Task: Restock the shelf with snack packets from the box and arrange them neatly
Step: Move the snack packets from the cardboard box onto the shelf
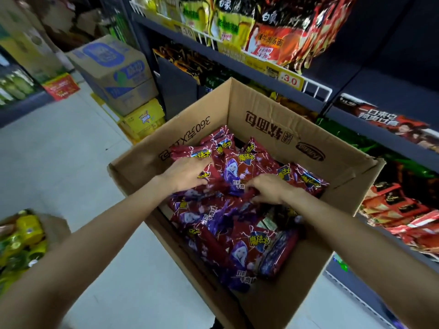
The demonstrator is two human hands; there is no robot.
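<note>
Inside the cardboard box (273,119), the red snack packets (240,172) are gripped by the curled left hand (187,173) and right hand (268,188), with the shelf (370,129) lying beyond and rightward.

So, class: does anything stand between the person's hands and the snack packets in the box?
Nothing visible does. The cardboard box is open on top, and both the left hand and the right hand already rest on the red snack packets inside.
</note>
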